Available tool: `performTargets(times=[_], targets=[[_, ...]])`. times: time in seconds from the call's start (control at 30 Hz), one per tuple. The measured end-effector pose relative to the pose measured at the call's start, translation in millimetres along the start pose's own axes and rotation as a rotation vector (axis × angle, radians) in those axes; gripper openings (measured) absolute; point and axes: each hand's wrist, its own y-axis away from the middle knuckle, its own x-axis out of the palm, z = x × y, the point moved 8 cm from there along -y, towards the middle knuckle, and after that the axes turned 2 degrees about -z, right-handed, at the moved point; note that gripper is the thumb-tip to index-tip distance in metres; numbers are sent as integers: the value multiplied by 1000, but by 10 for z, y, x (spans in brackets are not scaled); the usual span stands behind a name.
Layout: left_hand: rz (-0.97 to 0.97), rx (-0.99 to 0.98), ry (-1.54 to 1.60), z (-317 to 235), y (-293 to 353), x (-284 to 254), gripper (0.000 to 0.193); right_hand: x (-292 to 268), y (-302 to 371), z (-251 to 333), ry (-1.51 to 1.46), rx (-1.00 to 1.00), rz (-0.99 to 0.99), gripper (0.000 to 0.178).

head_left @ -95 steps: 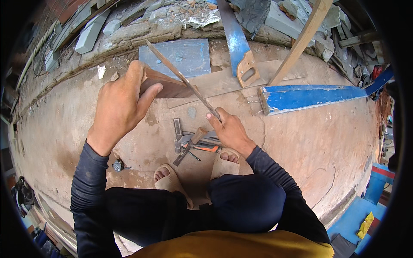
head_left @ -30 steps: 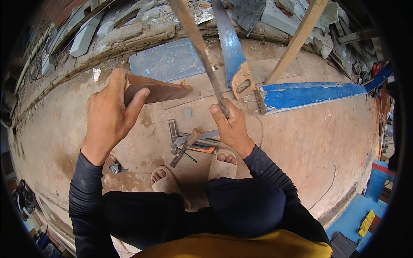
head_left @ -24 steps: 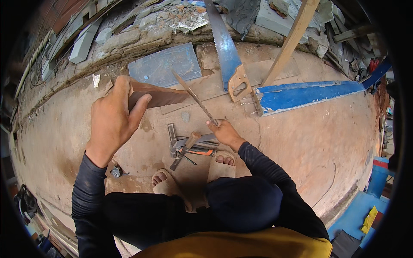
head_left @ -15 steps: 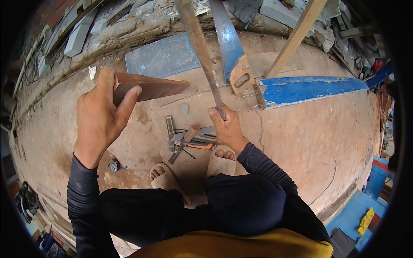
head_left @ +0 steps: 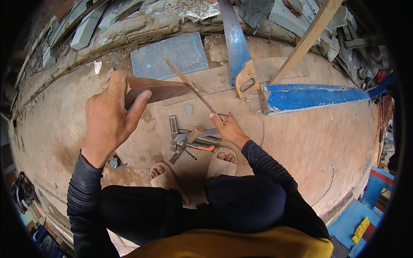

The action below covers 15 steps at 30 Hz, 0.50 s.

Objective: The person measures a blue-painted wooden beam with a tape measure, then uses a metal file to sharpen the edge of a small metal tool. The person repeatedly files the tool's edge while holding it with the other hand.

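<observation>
Nearest, at the bottom centre of the frame, are the person's dark-trousered knees [head_left: 244, 206]. Above them at left of centre, the left hand [head_left: 108, 118] grips the left end of a dark wooden piece [head_left: 155, 93], its thumb along the near face and its fingers around the top and far side; the wood reaches from that grasp toward the frame's centre. At the centre, the right hand [head_left: 229, 129] is closed around the lower end of a slim bar [head_left: 186, 81], which slants toward the upper left and crosses the wood's right end in view; whether the two touch, I cannot tell. On the floor [head_left: 301, 146] beneath, just above the sandals [head_left: 221, 167], lie a wooden-handled tool [head_left: 186, 144] and an orange-and-black tool [head_left: 203, 146] in a cluster. Farther up are a bluish sheet [head_left: 170, 53] left of centre, a handsaw [head_left: 246, 80] right of it, and a blue-painted beam [head_left: 316, 98] at right. Rubble [head_left: 198, 12] lies along the top edge.
</observation>
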Motion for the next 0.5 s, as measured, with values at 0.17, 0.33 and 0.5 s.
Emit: performTargets(times=[0.17,0.33,0.5], targets=[[28,-69,-47,29,30,19,38,-271,143,205,-261,-228,-168,73],[-1,-17,-30,16,32,12,38,-122,76,-161,-264,-47,-112,74],[-4,-71,-40,61,64,14,37,-70,122,-581,-217,187,-51,76]])
